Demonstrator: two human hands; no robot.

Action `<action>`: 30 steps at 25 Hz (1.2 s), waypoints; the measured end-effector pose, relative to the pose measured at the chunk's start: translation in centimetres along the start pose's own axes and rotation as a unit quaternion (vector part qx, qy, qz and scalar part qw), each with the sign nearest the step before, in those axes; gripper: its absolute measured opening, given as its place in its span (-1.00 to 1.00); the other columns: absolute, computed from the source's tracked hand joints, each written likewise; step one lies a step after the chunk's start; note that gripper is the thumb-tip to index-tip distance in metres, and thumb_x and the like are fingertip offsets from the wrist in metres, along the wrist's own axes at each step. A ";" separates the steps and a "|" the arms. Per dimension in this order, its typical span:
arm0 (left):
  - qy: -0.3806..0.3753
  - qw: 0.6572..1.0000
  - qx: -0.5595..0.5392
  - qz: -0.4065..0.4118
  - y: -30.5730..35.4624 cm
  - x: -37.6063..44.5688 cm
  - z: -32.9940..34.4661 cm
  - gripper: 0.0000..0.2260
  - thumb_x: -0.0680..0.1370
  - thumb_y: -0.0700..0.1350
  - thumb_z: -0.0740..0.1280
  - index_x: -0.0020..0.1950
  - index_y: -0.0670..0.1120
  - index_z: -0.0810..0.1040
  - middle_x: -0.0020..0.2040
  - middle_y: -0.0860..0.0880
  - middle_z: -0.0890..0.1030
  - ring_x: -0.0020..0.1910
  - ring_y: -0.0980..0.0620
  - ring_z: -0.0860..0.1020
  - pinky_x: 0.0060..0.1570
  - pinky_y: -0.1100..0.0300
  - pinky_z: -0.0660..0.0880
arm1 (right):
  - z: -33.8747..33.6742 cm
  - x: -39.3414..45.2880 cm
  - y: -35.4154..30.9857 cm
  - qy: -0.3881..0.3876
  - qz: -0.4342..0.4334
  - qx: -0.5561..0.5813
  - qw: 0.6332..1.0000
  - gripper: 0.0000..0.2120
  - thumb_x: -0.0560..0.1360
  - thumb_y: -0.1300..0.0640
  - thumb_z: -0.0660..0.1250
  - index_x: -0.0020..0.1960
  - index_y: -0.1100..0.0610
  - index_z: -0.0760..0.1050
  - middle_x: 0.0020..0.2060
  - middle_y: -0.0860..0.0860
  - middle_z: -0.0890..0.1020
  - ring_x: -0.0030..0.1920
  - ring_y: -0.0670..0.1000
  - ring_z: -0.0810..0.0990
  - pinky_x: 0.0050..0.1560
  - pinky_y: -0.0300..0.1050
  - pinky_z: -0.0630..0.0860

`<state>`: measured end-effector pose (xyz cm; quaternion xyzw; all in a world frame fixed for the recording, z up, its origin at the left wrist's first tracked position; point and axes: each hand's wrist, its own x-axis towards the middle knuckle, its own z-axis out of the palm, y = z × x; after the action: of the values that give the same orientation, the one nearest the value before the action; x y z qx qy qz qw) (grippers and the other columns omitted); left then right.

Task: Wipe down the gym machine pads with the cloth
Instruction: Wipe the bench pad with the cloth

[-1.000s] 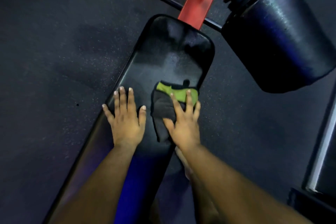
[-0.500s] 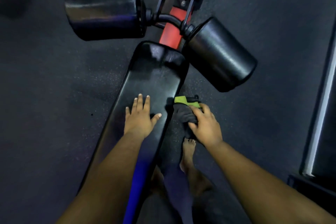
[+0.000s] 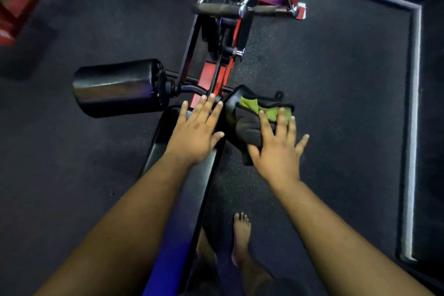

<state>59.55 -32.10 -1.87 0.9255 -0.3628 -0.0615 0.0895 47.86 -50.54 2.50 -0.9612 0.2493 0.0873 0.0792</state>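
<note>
A dark grey cloth with a green patch is draped over the right black roller pad of the machine. My right hand lies flat on the cloth with fingers spread, pressing it onto that pad. My left hand rests flat, fingers straight, on the far end of the long black bench pad. The left roller pad sticks out bare to the left of the red frame.
A bar handle with chrome rods hangs over the machine's far end. My bare feet stand on the dark rubber floor right of the bench. A pale raised border runs along the right. Red equipment sits at top left.
My right hand carried the cloth off the bench pad's side and now presses it flat on the right roller pad. My left hand slid toward the bench's far end. The view pulled back.
</note>
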 end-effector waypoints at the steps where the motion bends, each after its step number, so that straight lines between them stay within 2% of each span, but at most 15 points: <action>1: -0.008 1.000 0.016 0.019 -0.7 1.3 0.4 -0.27 0.60 0.24 0.18 0.66 -0.08 0.08 0.66 -0.10 0.10 0.64 -0.07 0.06 0.54 -0.30 -0.07 | 0.8 1.5 -0.4 -0.027 0.014 -0.031 0.999 -0.13 0.45 -0.34 0.27 0.62 -0.19 -0.07 0.62 0.11 0.04 0.58 0.27 0.05 0.41 0.54 0.13; 4: -0.028 0.998 0.023 0.058 -2.2 3.5 2.4 -0.09 0.53 0.41 0.11 0.66 -0.13 -0.06 0.67 -0.08 0.08 0.65 -0.03 0.03 0.50 -0.35 -0.19 | 1.8 5.8 -0.9 -0.030 0.014 -0.054 0.998 -0.14 0.38 -0.50 0.15 0.58 -0.20 0.04 0.54 0.06 0.28 0.46 0.23 0.30 0.33 0.43 0.26; 6: -0.053 0.997 0.001 0.057 -1.9 4.4 3.2 0.11 0.40 0.56 0.11 0.65 -0.15 -0.18 0.67 -0.06 -0.02 0.65 -0.02 -0.04 0.46 -0.40 -0.27 | 1.0 9.4 -0.3 -0.056 -0.002 0.006 0.998 -0.26 0.42 -0.48 0.11 0.52 -0.20 0.18 0.43 0.03 0.44 0.36 0.22 0.43 0.27 0.35 0.32; 8: -0.070 0.997 -0.013 0.041 -1.2 5.5 3.0 0.25 0.26 0.61 0.21 0.65 -0.11 -0.20 0.67 -0.01 -0.02 0.65 -0.01 -0.07 0.43 -0.42 -0.32 | 0.2 11.4 0.9 -0.094 -0.014 0.065 0.993 -0.33 0.45 -0.45 0.10 0.49 -0.20 0.26 0.36 0.02 0.50 0.32 0.21 0.48 0.24 0.30 0.37; 11: -0.085 0.996 -0.013 0.031 -1.0 6.2 2.2 0.26 0.19 0.53 0.38 0.65 -0.03 -0.14 0.65 -0.01 0.13 0.65 0.02 0.01 0.46 -0.45 -0.29 | 1.0 6.6 4.5 -0.078 -0.035 0.035 0.996 -0.30 0.46 -0.39 0.16 0.53 -0.18 0.16 0.47 0.00 0.36 0.43 0.18 0.36 0.28 0.29 0.38; 14: -0.089 0.995 -0.022 0.036 -1.0 6.5 1.6 0.26 0.17 0.50 0.41 0.65 -0.01 -0.10 0.62 -0.02 0.21 0.64 0.02 0.07 0.47 -0.43 -0.30 | 2.3 0.6 6.0 -0.037 0.035 0.072 0.996 -0.24 0.46 -0.37 0.23 0.57 -0.22 0.04 0.58 0.01 0.16 0.52 0.19 0.19 0.33 0.38 0.33; 16: -0.089 0.995 -0.024 0.033 -1.0 6.8 1.6 0.26 0.16 0.52 0.40 0.65 -0.01 -0.09 0.62 -0.03 0.22 0.64 0.03 0.08 0.47 -0.41 -0.33 | 2.6 2.2 4.1 -0.016 0.060 0.037 0.997 -0.25 0.47 -0.40 0.19 0.57 -0.19 0.08 0.57 0.02 0.20 0.51 0.21 0.22 0.37 0.43 0.25; 18: -0.096 0.995 -0.007 0.037 -1.0 7.3 1.3 0.28 0.14 0.57 0.32 0.66 -0.04 -0.09 0.63 -0.06 0.20 0.64 0.02 0.06 0.46 -0.41 -0.35 | 2.5 6.2 0.4 -0.016 0.029 -0.001 0.999 -0.29 0.50 -0.42 0.13 0.57 -0.15 0.14 0.53 0.02 0.31 0.47 0.22 0.29 0.39 0.45 0.19; 21: -0.129 0.990 0.023 0.044 -0.8 8.4 0.3 0.31 0.13 0.62 0.23 0.65 -0.14 -0.03 0.64 -0.10 0.18 0.65 0.01 0.01 0.44 -0.42 -0.37 | 1.0 11.3 -2.9 -0.088 -0.008 0.071 0.994 -0.33 0.52 -0.41 0.07 0.54 -0.14 0.19 0.45 0.03 0.41 0.41 0.23 0.38 0.33 0.38 0.25; 23: -0.160 0.985 0.033 0.046 -0.7 9.2 -0.5 0.31 0.13 0.64 0.26 0.64 -0.11 -0.03 0.63 -0.11 0.19 0.65 0.01 0.01 0.43 -0.43 -0.38 | 0.9 10.7 -0.7 -0.088 -0.016 0.070 0.994 -0.35 0.52 -0.43 0.03 0.53 -0.16 0.19 0.42 0.01 0.44 0.39 0.21 0.40 0.29 0.32 0.31; 25: -0.184 0.981 0.026 0.049 -0.7 10.1 -1.1 0.28 0.14 0.63 0.31 0.64 -0.03 -0.04 0.62 -0.11 0.24 0.64 0.02 0.05 0.43 -0.44 -0.38 | 1.2 6.8 2.5 -0.054 -0.007 0.037 0.998 -0.35 0.52 -0.41 0.05 0.54 -0.18 0.15 0.45 -0.01 0.37 0.42 0.17 0.35 0.27 0.28 0.36; 27: -0.200 0.979 0.014 0.046 -0.5 11.0 -1.6 0.27 0.15 0.62 0.33 0.65 -0.01 -0.03 0.60 -0.10 0.27 0.64 0.01 0.08 0.41 -0.44 -0.42 | 2.0 1.8 4.1 -0.035 0.040 0.069 0.996 -0.31 0.50 -0.38 0.12 0.56 -0.21 0.07 0.55 -0.02 0.21 0.51 0.16 0.20 0.26 0.31 0.38; 29: -0.175 0.983 0.022 0.054 -0.7 11.0 -1.7 0.25 0.18 0.65 0.27 0.65 -0.03 -0.03 0.61 -0.10 0.25 0.64 0.00 0.07 0.38 -0.40 -0.44 | 3.2 -0.1 3.3 -0.007 0.085 0.076 0.993 -0.30 0.50 -0.36 0.16 0.57 -0.20 0.06 0.58 -0.01 0.14 0.53 0.20 0.14 0.27 0.37 0.37; 30: -0.134 0.989 0.027 0.063 -0.9 10.0 -1.3 0.22 0.22 0.66 0.19 0.66 -0.05 -0.03 0.63 -0.09 0.21 0.64 0.00 0.07 0.40 -0.41 -0.41 | 3.3 0.8 2.8 0.008 0.100 0.070 0.992 -0.32 0.51 -0.36 0.15 0.56 -0.17 0.11 0.56 0.01 0.18 0.52 0.23 0.16 0.27 0.38 0.38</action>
<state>67.67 -38.17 -1.23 0.8863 -0.4308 -0.1689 0.0186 46.76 -52.67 -1.14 -0.9241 0.3505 0.0697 0.1355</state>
